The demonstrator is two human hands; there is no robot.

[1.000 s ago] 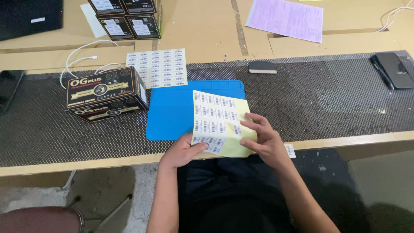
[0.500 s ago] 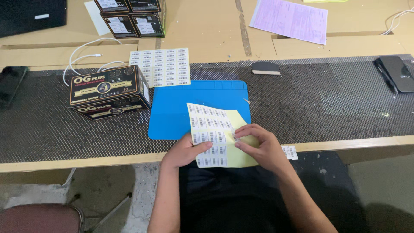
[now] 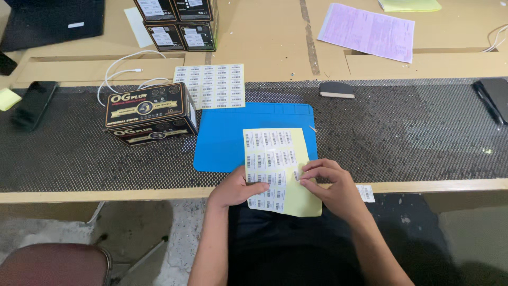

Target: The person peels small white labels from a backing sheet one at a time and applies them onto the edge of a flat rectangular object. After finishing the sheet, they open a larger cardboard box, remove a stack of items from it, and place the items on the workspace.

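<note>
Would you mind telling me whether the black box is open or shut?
Shut: the black box lies on the mat with its flaps flat.

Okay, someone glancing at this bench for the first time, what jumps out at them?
Probably the two hands at the near edge: the left hand steadies a yellow label sheet while the right hand picks at a sticker on it. Behind them a bright blue mat stands out on the dark mesh bench top, with a black and gold box to its left.
</note>
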